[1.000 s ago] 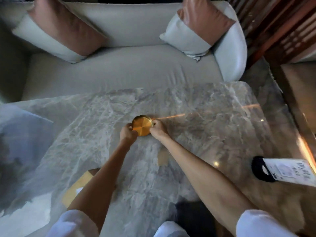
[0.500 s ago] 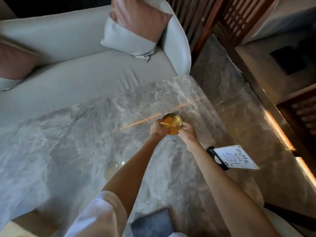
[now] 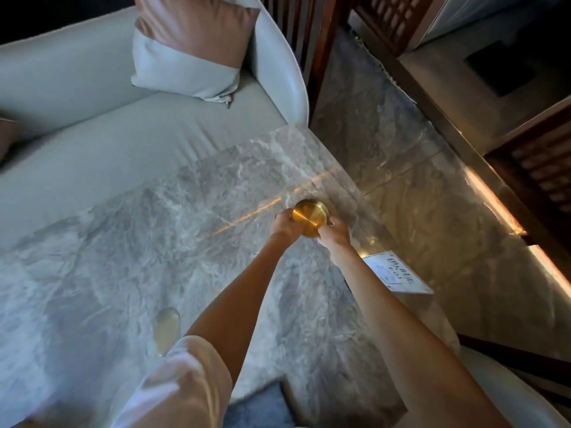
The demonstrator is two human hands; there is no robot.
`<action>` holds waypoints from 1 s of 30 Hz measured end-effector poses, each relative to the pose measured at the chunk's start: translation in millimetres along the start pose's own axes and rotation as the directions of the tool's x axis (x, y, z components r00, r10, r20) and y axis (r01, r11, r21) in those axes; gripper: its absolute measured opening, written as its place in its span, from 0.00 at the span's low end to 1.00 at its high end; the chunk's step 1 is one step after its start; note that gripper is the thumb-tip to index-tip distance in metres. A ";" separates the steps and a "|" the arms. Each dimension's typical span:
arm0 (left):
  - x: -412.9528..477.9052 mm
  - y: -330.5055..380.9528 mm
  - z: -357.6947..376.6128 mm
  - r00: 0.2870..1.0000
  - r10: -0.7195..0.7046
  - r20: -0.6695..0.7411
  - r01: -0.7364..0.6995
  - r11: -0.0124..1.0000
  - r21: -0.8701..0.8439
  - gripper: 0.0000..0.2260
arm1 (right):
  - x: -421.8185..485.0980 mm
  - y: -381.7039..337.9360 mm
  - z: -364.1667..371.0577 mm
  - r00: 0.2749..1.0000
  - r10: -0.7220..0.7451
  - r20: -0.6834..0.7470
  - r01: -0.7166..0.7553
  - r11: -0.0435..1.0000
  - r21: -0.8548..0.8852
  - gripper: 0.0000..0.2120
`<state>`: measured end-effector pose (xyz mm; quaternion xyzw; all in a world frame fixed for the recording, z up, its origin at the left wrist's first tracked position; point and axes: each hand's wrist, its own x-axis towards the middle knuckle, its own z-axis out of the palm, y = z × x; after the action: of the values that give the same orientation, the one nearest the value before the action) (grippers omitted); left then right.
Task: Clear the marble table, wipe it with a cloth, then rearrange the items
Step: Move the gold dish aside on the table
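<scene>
As we looked down, our left grip (image 3: 285, 225) and right grip (image 3: 335, 236) clamped the gold dish (image 3: 310, 217) from either side. It was near the right edge of the marble tabletop (image 3: 154, 242), close to a white card (image 3: 398, 273).

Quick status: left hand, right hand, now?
Left hand: holding the gold dish by its left edge.
Right hand: holding the same dish's right edge.

A round, shiny gold dish (image 3: 310, 218) is near the right edge of the grey marble tabletop (image 3: 154, 242). The left hand (image 3: 285, 225) and right hand (image 3: 335, 234) grip its sides. A white card (image 3: 398, 273) with writing is nearby.
</scene>
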<state>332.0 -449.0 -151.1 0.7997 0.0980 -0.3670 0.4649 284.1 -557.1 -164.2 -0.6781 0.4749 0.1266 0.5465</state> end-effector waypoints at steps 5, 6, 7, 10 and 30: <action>-19.2 -11.4 -14.4 1.000 0.015 0.009 -0.014 1.000 -0.018 0.24 | -21.0 -6.5 0.8 0.996 -0.089 -0.028 0.085 0.989 -0.123 0.28; -25.1 -16.9 -21.0 1.000 0.018 -0.013 -0.019 0.999 -0.036 0.23 | -28.5 -7.2 3.2 0.992 -0.122 -0.042 0.112 0.975 -0.193 0.28; -30.8 -24.6 -30.0 0.999 0.017 -0.043 -0.020 0.998 -0.056 0.22 | -37.8 -8.0 7.6 0.986 -0.154 -0.055 0.135 0.955 -0.263 0.27; -52.6 -60.0 -71.0 0.992 -0.010 -0.128 -0.004 0.994 -0.108 0.19 | -72.6 -7.4 36.9 0.952 -0.305 -0.018 0.281 0.897 -0.340 0.25; -367.4 -420.9 -313.4 0.462 -0.540 -0.703 0.318 0.841 -0.438 0.25 | -376.7 140.1 320.7 0.611 0.037 0.791 0.559 0.687 -0.464 0.21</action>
<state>16.5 105.3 -91.2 0.7607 0.5410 -0.0546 0.3545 91.1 -83.6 -109.9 -0.7781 0.0112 0.4681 0.4187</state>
